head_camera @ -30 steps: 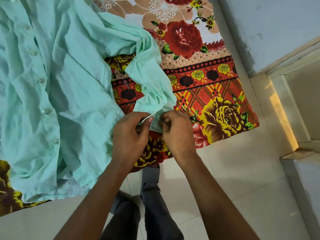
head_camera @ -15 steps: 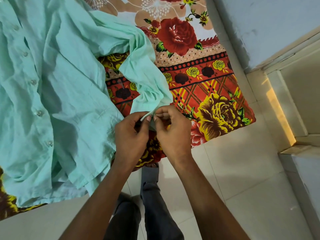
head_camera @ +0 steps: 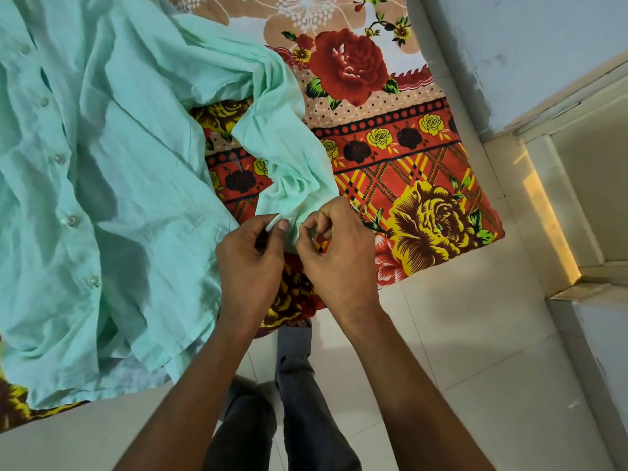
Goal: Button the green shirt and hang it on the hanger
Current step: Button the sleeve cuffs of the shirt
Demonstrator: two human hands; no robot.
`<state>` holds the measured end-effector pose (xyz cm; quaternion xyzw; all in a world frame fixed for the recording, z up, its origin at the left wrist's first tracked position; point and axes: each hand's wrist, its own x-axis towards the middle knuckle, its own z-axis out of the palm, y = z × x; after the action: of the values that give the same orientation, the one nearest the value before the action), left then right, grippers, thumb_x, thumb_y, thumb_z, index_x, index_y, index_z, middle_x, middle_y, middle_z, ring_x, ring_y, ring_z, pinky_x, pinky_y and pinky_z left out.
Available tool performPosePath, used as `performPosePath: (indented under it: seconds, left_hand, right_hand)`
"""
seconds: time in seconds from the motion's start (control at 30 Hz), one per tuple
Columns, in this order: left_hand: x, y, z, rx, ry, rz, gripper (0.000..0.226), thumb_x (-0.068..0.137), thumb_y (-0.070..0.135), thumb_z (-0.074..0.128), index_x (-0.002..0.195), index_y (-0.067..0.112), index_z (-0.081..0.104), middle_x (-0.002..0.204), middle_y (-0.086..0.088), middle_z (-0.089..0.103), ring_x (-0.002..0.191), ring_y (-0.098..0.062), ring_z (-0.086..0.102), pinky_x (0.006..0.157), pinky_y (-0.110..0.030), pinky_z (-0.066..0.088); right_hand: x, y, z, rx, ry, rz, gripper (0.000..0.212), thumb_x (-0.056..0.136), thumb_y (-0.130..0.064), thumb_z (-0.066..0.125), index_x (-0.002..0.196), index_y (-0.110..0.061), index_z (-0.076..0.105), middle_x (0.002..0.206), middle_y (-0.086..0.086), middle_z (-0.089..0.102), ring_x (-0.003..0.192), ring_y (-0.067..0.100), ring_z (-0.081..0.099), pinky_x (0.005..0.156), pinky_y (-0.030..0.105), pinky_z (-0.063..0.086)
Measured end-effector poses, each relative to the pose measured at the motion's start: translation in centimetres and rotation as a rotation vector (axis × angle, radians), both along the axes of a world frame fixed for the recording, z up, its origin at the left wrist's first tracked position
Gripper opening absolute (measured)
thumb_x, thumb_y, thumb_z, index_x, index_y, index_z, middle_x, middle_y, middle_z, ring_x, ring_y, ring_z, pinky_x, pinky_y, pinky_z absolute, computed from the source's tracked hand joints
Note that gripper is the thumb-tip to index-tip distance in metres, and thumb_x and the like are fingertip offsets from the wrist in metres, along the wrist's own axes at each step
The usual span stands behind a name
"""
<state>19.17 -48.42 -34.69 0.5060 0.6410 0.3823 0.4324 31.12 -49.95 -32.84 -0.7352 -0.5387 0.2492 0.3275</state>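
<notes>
At lower centre, the left hand [head_camera: 249, 263] and right hand [head_camera: 339, 256] are each pinching the cuff [head_camera: 292, 226] of the green shirt [head_camera: 112, 185], apparently buttoning it. The shirt is lying across the left on a floral bedsheet [head_camera: 390, 158], front buttons [head_camera: 72, 220] seemingly fastened. No hanger is showing; hanging is remaining.

Looks like a room in a home, most likely a bedroom. Shown by a floral bedsheet [head_camera: 390, 158] in red, yellow and peach, spread over what seems a bed, with big printed roses and a chequered border. Shown too by pale glossy floor tiles [head_camera: 458, 334], a plain bluish painted wall [head_camera: 526, 45], and a cream door frame [head_camera: 560, 205] catching warm light at the right. A mint-green shirt [head_camera: 102, 198] lying rumpled on the sheet adds to the domestic look.
</notes>
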Motion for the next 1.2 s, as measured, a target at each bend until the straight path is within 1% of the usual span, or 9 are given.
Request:
performPosePath:
  seconds: [0.1,0.23,0.37,0.5,0.6,0.8,0.97,1.13,1.2]
  left_hand:
    - [0.0,0.0,0.0,0.0,0.012,-0.021,0.014,0.097,0.02,0.067,0.101,0.022,0.08,0.086,0.016,0.077,0.082,-0.003,0.072,0.074,-0.017,0.055]
    - [-0.2,-0.2,0.2,0.021,0.004,-0.102,0.019,0.098,0.015,0.065,0.108,0.02,0.079,0.093,0.019,0.077,0.088,0.003,0.071,0.075,-0.007,0.05]
    - [-0.3,-0.3,0.3,0.036,-0.01,-0.149,0.025,0.098,0.009,0.063,0.116,0.02,0.077,0.105,0.018,0.076,0.099,0.004,0.07,0.085,-0.009,0.052]
    - [-0.5,-0.4,0.2,-0.005,-0.154,-0.211,0.035,0.093,0.0,0.057,0.118,0.015,0.077,0.109,0.01,0.078,0.106,-0.003,0.072,0.09,-0.013,0.053]
    - [-0.8,-0.1,-0.1,-0.102,-0.299,-0.143,0.036,0.094,-0.003,0.056,0.114,0.016,0.079,0.105,0.008,0.08,0.104,-0.008,0.074,0.092,-0.02,0.057]
    - [-1.0,0.0,-0.9,-0.304,-0.577,-0.032,0.029,0.087,0.007,0.074,0.117,0.006,0.075,0.107,-0.011,0.079,0.107,-0.028,0.075,0.102,-0.044,0.057]
    - [-0.9,0.3,-1.0,-0.338,-0.651,-0.063,0.049,0.076,0.019,0.084,0.122,0.005,0.072,0.117,-0.014,0.076,0.117,-0.03,0.07,0.108,-0.046,0.051]
    - [-0.8,0.4,-1.1,-0.336,-0.603,-0.069,0.023,0.096,0.015,0.068,0.117,0.01,0.076,0.116,-0.009,0.077,0.115,-0.026,0.072,0.109,-0.049,0.05]
    - [-0.7,0.4,-1.0,-0.337,-0.574,-0.061,0.021,0.1,0.014,0.063,0.115,0.012,0.078,0.114,-0.008,0.078,0.114,-0.025,0.072,0.108,-0.049,0.051]
  right_hand:
    - [-0.2,0.1,-0.1,0.023,0.015,0.007,0.035,0.089,-0.018,0.077,0.085,-0.02,0.042,0.082,0.004,0.057,0.073,0.016,0.057,0.062,0.015,0.048]
    - [-0.1,0.1,-0.4,0.015,0.02,0.012,0.035,0.089,-0.016,0.077,0.084,-0.02,0.042,0.082,0.003,0.058,0.073,0.013,0.057,0.062,0.012,0.047]
    - [-0.1,0.0,-0.5,0.014,-0.025,0.021,0.036,0.089,-0.013,0.075,0.084,-0.02,0.04,0.08,0.001,0.051,0.067,0.003,0.047,0.061,0.008,0.042]
    - [0.4,0.0,-0.6,0.048,0.015,-0.032,0.035,0.09,-0.01,0.074,0.083,-0.018,0.04,0.078,0.004,0.056,0.073,0.02,0.061,0.062,0.025,0.051]
    - [0.6,-0.2,-0.7,0.065,0.06,-0.037,0.033,0.091,-0.008,0.074,0.083,-0.016,0.043,0.078,0.004,0.06,0.077,0.023,0.065,0.067,0.035,0.055]
    - [0.6,0.4,-0.6,0.072,0.091,0.034,0.032,0.092,-0.009,0.073,0.084,-0.012,0.043,0.08,0.009,0.064,0.08,0.026,0.067,0.068,0.043,0.055]
    - [0.7,0.7,-0.5,0.056,0.08,0.034,0.031,0.089,-0.007,0.075,0.084,-0.012,0.044,0.08,0.006,0.061,0.078,0.024,0.065,0.066,0.043,0.055]
    - [0.8,0.4,-0.4,0.065,0.065,0.012,0.028,0.091,-0.009,0.074,0.085,-0.009,0.046,0.081,0.006,0.064,0.08,0.023,0.067,0.068,0.039,0.056]
    - [0.6,0.3,-0.4,0.065,0.059,0.005,0.029,0.092,-0.01,0.074,0.085,-0.012,0.045,0.082,0.006,0.063,0.079,0.022,0.067,0.068,0.037,0.057]
